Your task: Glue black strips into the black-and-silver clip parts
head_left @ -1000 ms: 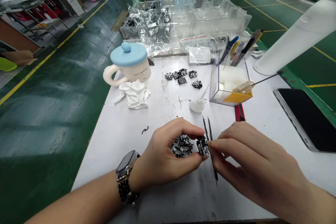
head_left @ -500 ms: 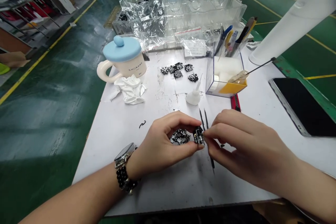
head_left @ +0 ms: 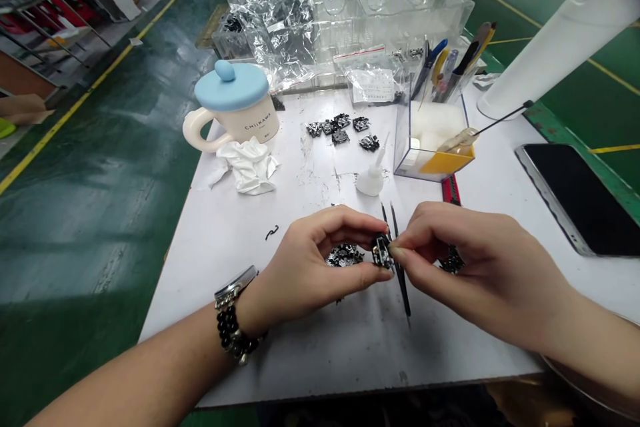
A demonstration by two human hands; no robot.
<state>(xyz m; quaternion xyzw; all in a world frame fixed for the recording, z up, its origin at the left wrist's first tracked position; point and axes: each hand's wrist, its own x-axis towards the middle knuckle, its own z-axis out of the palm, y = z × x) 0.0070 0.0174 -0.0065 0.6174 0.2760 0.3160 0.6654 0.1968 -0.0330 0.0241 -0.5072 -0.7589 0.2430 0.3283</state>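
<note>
Between the thumb and fingertips of my left hand (head_left: 305, 263) is a small black-and-silver mechanical part (head_left: 381, 251), held upright above the table. My right hand (head_left: 480, 267) pinches with thumb and index finger at the part's right edge; anything between those fingertips is too small to make out. Dark tweezers (head_left: 401, 287) lie on the table beneath and just beyond the fingertips. A pile of small black-and-silver pieces (head_left: 345, 255) shows behind my left hand. More dark pieces (head_left: 453, 260) are partly hidden behind my right hand.
Several similar assemblies (head_left: 341, 137) sit farther back, near a white dropper bottle (head_left: 370, 180). A lidded mug (head_left: 245, 121) and crumpled tissue (head_left: 247, 167) stand left. At right are a clear tool box (head_left: 435, 163) and a phone (head_left: 590, 197). Clear plastic trays (head_left: 390, 33) line the back.
My right thumb has risen to meet the index finger at the part's edge. The part has turned slightly in my left fingers. Dark pieces now show behind my right hand.
</note>
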